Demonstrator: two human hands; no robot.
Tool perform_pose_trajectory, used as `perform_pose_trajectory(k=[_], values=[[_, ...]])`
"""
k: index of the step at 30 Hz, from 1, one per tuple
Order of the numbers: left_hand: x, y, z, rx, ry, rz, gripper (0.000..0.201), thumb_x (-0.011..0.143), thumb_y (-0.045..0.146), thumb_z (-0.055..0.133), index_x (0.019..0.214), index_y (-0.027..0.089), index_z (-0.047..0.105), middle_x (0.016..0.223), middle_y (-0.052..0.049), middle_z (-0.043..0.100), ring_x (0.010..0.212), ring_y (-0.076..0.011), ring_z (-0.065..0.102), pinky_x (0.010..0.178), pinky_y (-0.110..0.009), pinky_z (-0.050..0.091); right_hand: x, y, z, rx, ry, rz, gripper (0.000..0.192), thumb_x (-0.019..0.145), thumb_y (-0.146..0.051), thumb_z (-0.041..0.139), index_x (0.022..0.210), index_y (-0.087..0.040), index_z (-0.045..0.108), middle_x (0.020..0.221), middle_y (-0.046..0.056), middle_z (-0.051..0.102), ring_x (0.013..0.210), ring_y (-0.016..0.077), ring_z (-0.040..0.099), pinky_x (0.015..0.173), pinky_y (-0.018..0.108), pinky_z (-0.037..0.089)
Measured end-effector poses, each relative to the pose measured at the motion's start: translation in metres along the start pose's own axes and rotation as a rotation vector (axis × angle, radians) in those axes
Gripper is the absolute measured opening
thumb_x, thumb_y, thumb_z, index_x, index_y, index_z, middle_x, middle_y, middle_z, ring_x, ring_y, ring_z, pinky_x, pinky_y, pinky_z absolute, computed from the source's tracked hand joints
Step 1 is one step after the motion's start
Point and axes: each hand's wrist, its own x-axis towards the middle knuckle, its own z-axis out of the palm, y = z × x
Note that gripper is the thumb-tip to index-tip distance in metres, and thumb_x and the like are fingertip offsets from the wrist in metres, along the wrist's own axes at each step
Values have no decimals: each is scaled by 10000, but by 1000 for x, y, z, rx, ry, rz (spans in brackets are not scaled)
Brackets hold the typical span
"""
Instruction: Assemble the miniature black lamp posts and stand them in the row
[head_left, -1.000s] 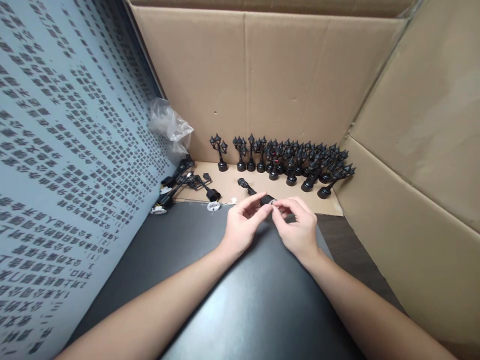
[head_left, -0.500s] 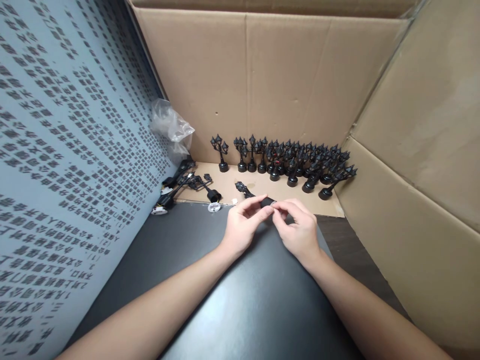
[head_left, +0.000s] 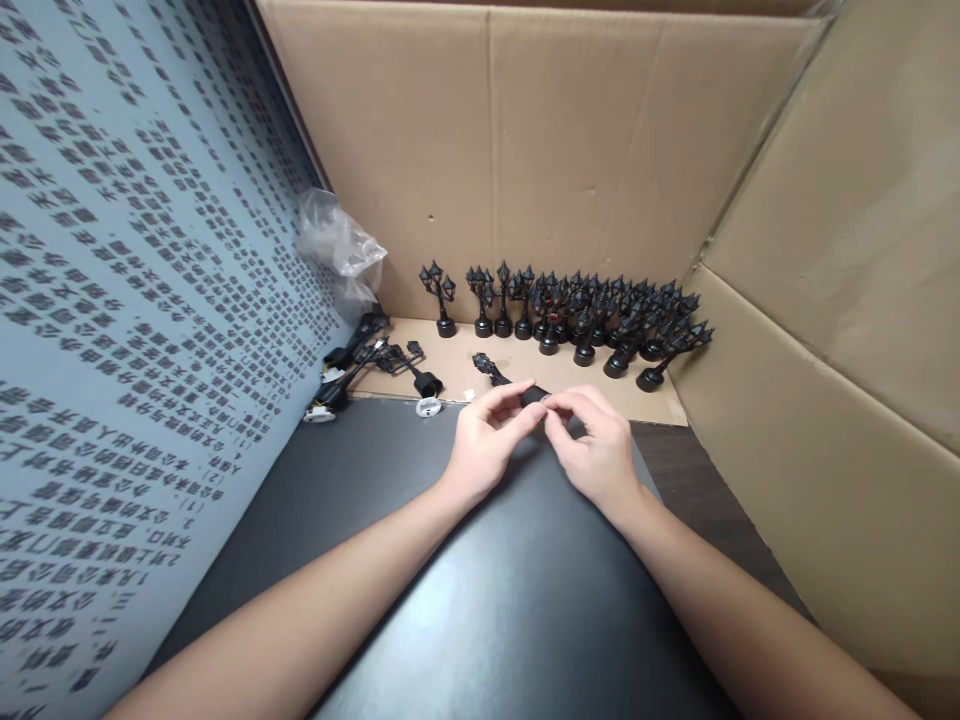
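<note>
**Two hands on one small lamp post**

Both hands met over the far edge of the dark bench (head_left: 480, 600), fingertips together around a little black lamp post (head_left: 501, 378). The left hand (head_left: 487, 445) pinched the round base from the near-left side, thumb and forefinger closed on it. The right hand (head_left: 596, 450) came in from the right, its fingertips pressed to the same base, so the two hands nearly touched each other.

The lamp post lay tilted almost flat. Its long axis ran from the base, caught between the fingers, away and to the left, so the lantern head pointed toward the far-left, out over the cardboard floor (head_left: 457, 362). The base sat about evenly between the two hands, with the stem on the left hand's side. Whether the right hand held a separate small piece against the base, I could not tell; the fingers hid that spot.

Behind them, a crowd of finished lamp posts (head_left: 577, 320) stood upright in a close row along the back cardboard wall (head_left: 525, 150), well apart from the hands. To the left lay a loose heap of black parts (head_left: 367, 360), a small white disc (head_left: 428, 406) just at the bench's edge, and a crumpled clear bag (head_left: 337, 245) in the corner. A grey printed sheet (head_left: 112, 300) leaned up along the left side.
</note>
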Motion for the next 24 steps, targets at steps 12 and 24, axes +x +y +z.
perform_pose_trajectory(k=[12, 24], values=[[2, 2, 0, -111, 36, -38, 493, 676, 342, 996, 1110, 193, 817, 1080, -81, 824, 972, -219, 776, 963, -395, 615, -4, -2, 7, 49, 120, 154, 73, 920, -208, 723, 910, -251, 781, 928, 31, 776, 780, 194, 710, 803, 382, 579], [1, 3, 3, -132, 1, -51, 494, 767, 373, 941, 1183, 173, 766, 999, -79, 809, 865, -202, 770, 849, -366, 644, -3, -2, 8, 127, 116, 132, 72, 932, -199, 695, 925, -245, 750, 945, 39, 681, 845, 190, 675, 794, 357, 576]])
